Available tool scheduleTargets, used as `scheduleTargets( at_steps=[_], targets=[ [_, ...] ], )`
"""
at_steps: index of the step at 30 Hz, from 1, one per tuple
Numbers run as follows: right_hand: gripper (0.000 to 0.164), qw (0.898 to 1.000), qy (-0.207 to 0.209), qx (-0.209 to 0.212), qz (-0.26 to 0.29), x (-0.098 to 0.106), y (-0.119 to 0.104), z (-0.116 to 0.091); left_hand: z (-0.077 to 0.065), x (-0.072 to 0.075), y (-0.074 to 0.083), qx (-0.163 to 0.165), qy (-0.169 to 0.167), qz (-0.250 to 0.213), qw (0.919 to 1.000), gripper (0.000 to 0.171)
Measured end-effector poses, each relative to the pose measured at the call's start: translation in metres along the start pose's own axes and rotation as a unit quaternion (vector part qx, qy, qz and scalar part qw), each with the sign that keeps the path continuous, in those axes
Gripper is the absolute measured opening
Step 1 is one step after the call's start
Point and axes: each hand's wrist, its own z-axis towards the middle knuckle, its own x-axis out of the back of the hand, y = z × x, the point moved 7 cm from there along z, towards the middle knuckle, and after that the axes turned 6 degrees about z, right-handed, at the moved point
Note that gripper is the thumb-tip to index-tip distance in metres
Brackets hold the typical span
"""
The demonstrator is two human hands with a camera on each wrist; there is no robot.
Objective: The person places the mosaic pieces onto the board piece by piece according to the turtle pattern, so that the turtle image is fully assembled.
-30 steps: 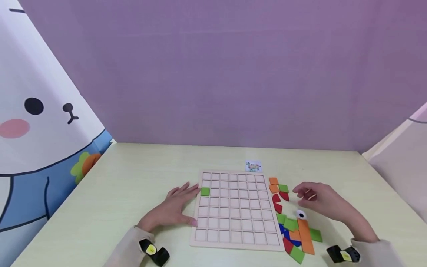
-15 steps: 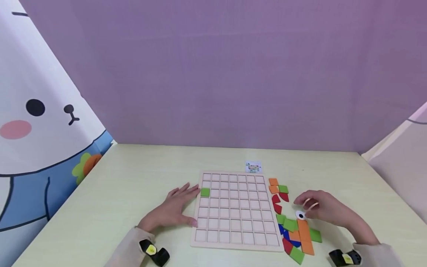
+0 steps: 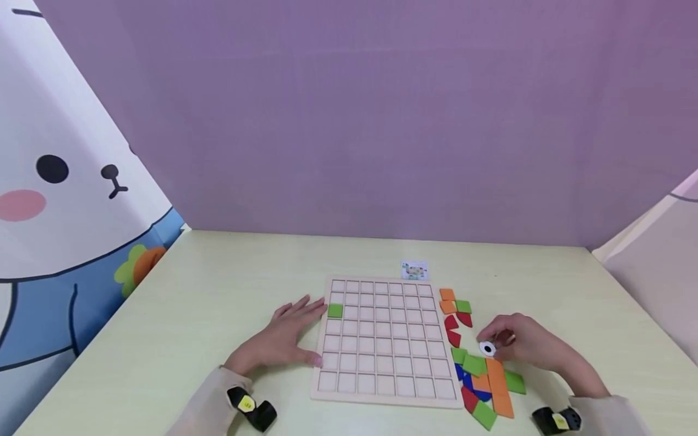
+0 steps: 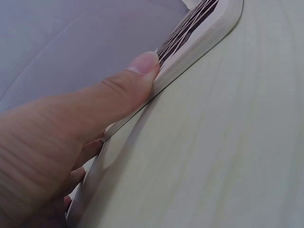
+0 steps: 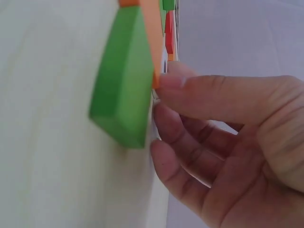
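Board (image 3: 387, 401) with rows of small squares lies in the lower middle of the head view, on a pale table (image 3: 245, 260). One green tile (image 3: 335, 310) sits in it, at the left side, third row down. The left hand (image 3: 286, 338) is left of the board with its fingers spread. Its fingertips touch the board's left edge, and its thumb touches that edge lower down, as the left wrist view shows too. The right hand (image 3: 526, 342) is at the lower right of the frame. Its thumb and finger pinch a white eye piece (image 3: 487, 348) with a black dot, near the board's right side.

Just below the eye piece are orange pieces (image 3: 497, 378), with a green piece (image 3: 515, 382) on their right. Blue pieces (image 3: 482, 395) lie on their left, mixed with more colors. Red pieces (image 3: 454, 338) lie farther up, next to the board's right edge. A small card (image 3: 414, 270) is at the board's top right. A purple wall (image 3: 349, 121) fills the upper frame.
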Motion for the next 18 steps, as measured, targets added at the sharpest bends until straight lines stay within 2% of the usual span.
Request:
scheduleTargets(
  at_steps=[5, 12, 18],
  targets=[
    [0.022, 1.000, 0.006, -0.007, -0.010, -0.0017, -0.0002, 0.0010, 0.0006, 0.0001, -0.0002, 0.002, 0.000, -0.003, 1.0000, 0.102],
    [0.025, 0.998, 0.030, -0.048, -0.015, -0.0024, 0.0017, 0.0041, 0.0000, 0.0001, -0.0005, 0.005, -0.003, -0.007, 1.0000, 0.103],
    [0.021, 0.998, 0.036, -0.046, -0.008, -0.0035, 0.0013, 0.0046, 0.0009, -0.0001, -0.0002, 0.009, -0.005, -0.006, 0.9999, 0.103]
  ],
)
